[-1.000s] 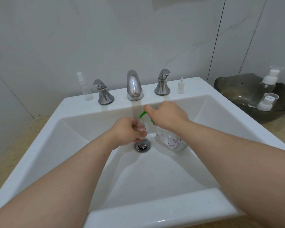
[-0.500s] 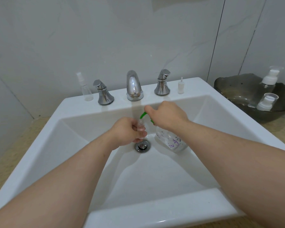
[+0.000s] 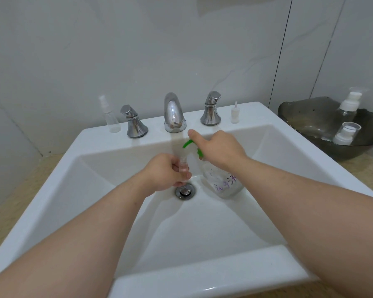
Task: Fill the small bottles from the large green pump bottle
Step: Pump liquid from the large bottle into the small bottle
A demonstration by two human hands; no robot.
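- Your head cam looks fwd & down into the white sink (image 3: pixel 202 274), facing the faucet (image 3: pixel 174 112) & tiled wall (image 3: pixel 138 50).
- Close in, wide-angle; sink fills most of your view.

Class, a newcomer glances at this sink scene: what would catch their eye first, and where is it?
The two hands meeting over the drain: the left hand holds a small clear bottle under the green spout, while the right hand grips the green pump bottle standing in the white sink. Next, the chrome faucet behind them and the dark bowl at far right.
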